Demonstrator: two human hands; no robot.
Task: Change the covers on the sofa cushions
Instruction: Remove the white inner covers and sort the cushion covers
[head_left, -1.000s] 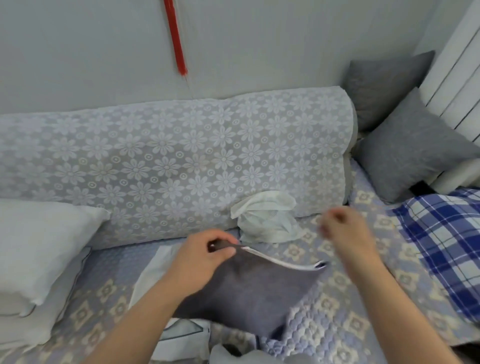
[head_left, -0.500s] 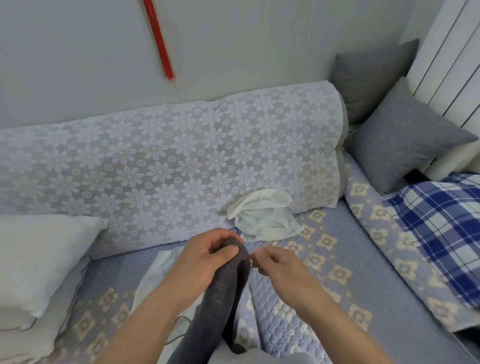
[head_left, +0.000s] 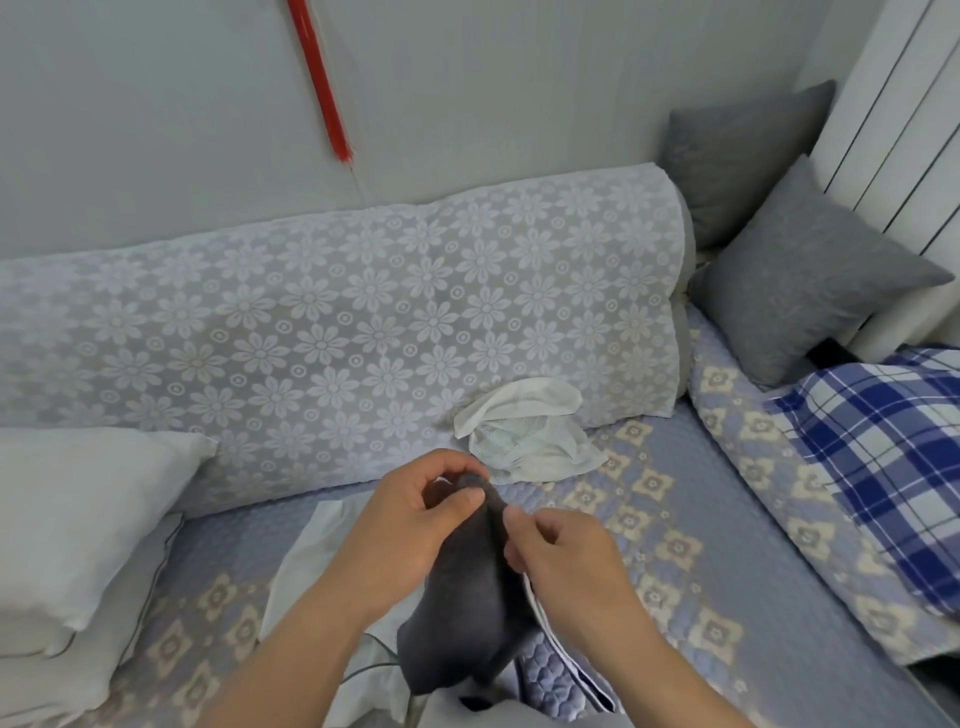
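Note:
A dark grey cushion cover (head_left: 462, 613) hangs limp over the sofa seat at the bottom middle. My left hand (head_left: 415, 525) pinches its top corner between thumb and fingers. My right hand (head_left: 566, 556) grips the cover's right edge just beside it, where a white inner hem shows. A white cushion insert (head_left: 322, 551) lies flat on the seat under my left forearm. A crumpled white mesh cover (head_left: 524, 431) lies on the seat against the lace-covered backrest (head_left: 332, 332).
Two white pillows (head_left: 78, 525) are stacked at the left. Two grey cushions (head_left: 800, 286) stand in the right corner, and a blue plaid pillow (head_left: 893, 467) lies at the right. The quilted seat (head_left: 691, 509) stretches between them.
My right hand came in from the right and took hold of the cover's edge beside my left hand. The cover went from spread out flat to hanging bunched.

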